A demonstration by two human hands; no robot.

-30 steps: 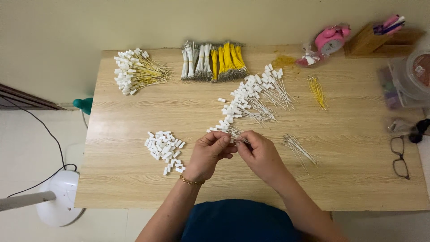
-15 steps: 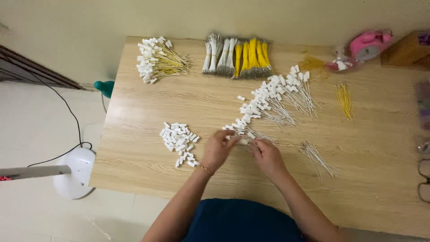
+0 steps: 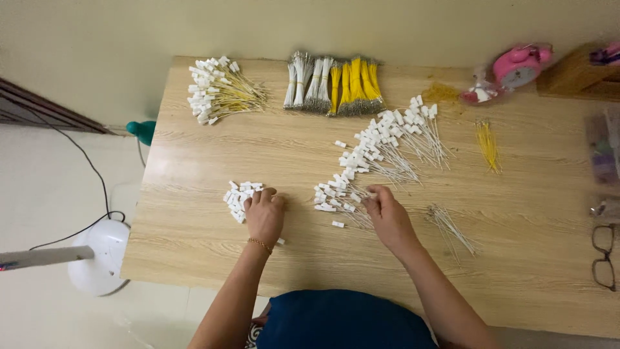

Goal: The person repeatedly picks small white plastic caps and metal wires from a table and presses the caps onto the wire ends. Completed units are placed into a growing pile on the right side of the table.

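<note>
Small white plastic connector housings (image 3: 241, 195) are heaped on the light wooden tabletop (image 3: 194, 226) under the left hand (image 3: 265, 216), fingers curled on them; the right hand (image 3: 387, 216) pinches a white-capped wire (image 3: 361, 200) from the diagonal row.

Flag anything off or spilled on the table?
Nothing damaged. One white connector lies alone, apart from the finished pile, beside the right hand. The left hand rests on the small heap of loose white connectors. Bundles at the back sit tidy.
</note>
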